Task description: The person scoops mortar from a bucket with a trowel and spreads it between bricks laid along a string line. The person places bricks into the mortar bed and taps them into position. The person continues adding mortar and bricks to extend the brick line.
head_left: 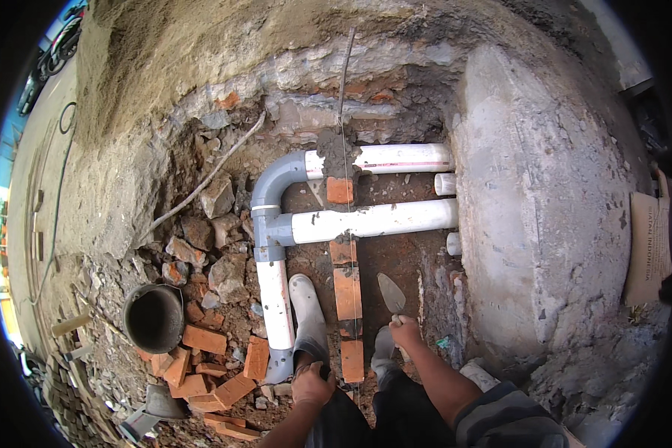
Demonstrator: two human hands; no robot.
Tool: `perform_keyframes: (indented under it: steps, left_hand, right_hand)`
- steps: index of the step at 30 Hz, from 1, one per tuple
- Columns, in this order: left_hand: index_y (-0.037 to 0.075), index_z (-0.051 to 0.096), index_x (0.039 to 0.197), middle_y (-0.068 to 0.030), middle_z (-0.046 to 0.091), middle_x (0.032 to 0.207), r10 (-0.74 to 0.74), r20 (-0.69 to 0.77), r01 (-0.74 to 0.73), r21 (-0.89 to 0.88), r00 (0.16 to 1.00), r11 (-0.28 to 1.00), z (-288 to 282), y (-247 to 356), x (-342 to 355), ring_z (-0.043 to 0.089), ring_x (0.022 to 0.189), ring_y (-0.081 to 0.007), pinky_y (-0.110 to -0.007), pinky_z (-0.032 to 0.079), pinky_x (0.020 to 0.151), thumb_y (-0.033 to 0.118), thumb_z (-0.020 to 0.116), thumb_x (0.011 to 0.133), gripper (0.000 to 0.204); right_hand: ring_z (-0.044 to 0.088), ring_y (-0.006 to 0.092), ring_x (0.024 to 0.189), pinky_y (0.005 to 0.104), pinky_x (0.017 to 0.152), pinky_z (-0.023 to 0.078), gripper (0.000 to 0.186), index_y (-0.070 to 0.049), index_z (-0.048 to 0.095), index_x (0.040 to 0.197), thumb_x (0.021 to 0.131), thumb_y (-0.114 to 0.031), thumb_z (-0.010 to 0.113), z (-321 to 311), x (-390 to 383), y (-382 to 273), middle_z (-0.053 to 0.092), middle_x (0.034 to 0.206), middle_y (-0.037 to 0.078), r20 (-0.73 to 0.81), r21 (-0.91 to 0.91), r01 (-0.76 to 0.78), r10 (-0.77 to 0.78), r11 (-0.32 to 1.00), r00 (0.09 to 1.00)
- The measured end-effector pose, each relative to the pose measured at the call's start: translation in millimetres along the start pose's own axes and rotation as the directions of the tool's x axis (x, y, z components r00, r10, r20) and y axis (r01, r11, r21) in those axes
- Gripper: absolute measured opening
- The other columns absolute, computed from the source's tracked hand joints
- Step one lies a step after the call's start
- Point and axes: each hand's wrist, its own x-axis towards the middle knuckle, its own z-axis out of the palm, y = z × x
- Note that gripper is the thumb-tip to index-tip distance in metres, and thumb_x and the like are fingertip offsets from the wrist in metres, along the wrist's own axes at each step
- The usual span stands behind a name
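Observation:
My right hand (405, 332) is wrapped round the handle of a trowel (390, 293), its pointed blade over the trench floor, right of a row of bricks (347, 293). My left hand (313, 385) is closed against my dark trouser leg; what its fingers hold, if anything, I cannot make out. The brick row runs away from me under a taut string (356, 313). It meets a white pipe (373, 222), and dark mortar (337, 155) is heaped over the farther white pipe (403, 158). My pale boots (307, 306) stand either side of the bricks.
A grey elbow (278, 179) and tee (275, 230) join the pipes. Left lie a black bucket (154, 319), loose bricks (204, 340) and broken stones (228, 276). A large concrete cylinder (534, 209) bounds the right. A thin rod (346, 75) stands at the far bank.

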Motion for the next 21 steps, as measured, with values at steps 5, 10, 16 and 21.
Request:
perform_keyframes:
  steps: [5, 10, 16, 21]
  left_hand:
    - [0.012, 0.067, 0.124, -0.0159, 0.07, 0.119, -0.052, 0.028, 0.053, -0.006, 0.998, 0.999, 6.4, 4.3, -1.5, 0.063, 0.117, -0.0336, -0.045, 0.049, 0.102, 0.044, 0.072, 0.083, 0.052]
    - [0.012, 0.068, 0.122, -0.0157, 0.071, 0.118, -0.071, 0.04, 0.072, -0.024, 0.997, 0.997, 4.5, 7.9, -1.2, 0.064, 0.116, -0.0328, -0.044, 0.05, 0.101, 0.044, 0.071, 0.084, 0.05]
    - [0.011, 0.068, 0.121, -0.0156, 0.069, 0.119, 0.005, -0.024, -0.004, 0.015, 1.0, 1.0, -10.0, 11.8, -2.2, 0.062, 0.118, -0.0311, -0.044, 0.047, 0.104, 0.042, 0.07, 0.083, 0.049]
    - [0.011, 0.065, 0.128, -0.0183, 0.062, 0.132, 0.067, -0.125, -0.089, -0.178, 0.99, 0.98, -11.3, -3.3, -13.2, 0.055, 0.129, -0.0332, -0.044, 0.042, 0.11, 0.042, 0.068, 0.086, 0.052]
  right_hand:
    - [0.072, 0.0324, 0.071, 0.0431, 0.066, 0.058, 0.035, 0.003, 0.067, 0.112, 0.094, -0.027, 0.064, 15.7, -24.8, 88.1, 0.072, 0.091, 0.02, 0.108, 0.015, -0.257, 0.254, 0.966, 0.961]
    - [0.066, 0.0269, 0.063, 0.0425, 0.053, 0.055, 0.036, 0.003, 0.06, 0.121, 0.093, -0.017, 0.071, 32.4, -46.3, 155.1, 0.066, 0.084, 0.013, 0.292, -0.101, -0.341, 0.355, 0.935, 0.888]
    - [0.065, 0.0256, 0.063, 0.0428, 0.051, 0.054, 0.022, 0.001, 0.063, 0.108, 0.093, -0.014, 0.069, 19.0, -66.4, 114.4, 0.064, 0.08, 0.012, 0.361, 0.074, -0.422, 0.37, 0.904, 0.856]
    - [0.063, 0.0248, 0.056, 0.0409, 0.047, 0.052, 0.015, 0.001, 0.065, 0.1, 0.093, -0.012, 0.066, -43.6, -84.4, 23.6, 0.064, 0.075, 0.011, 0.325, 0.26, -0.239, 0.148, 0.936, 0.934]
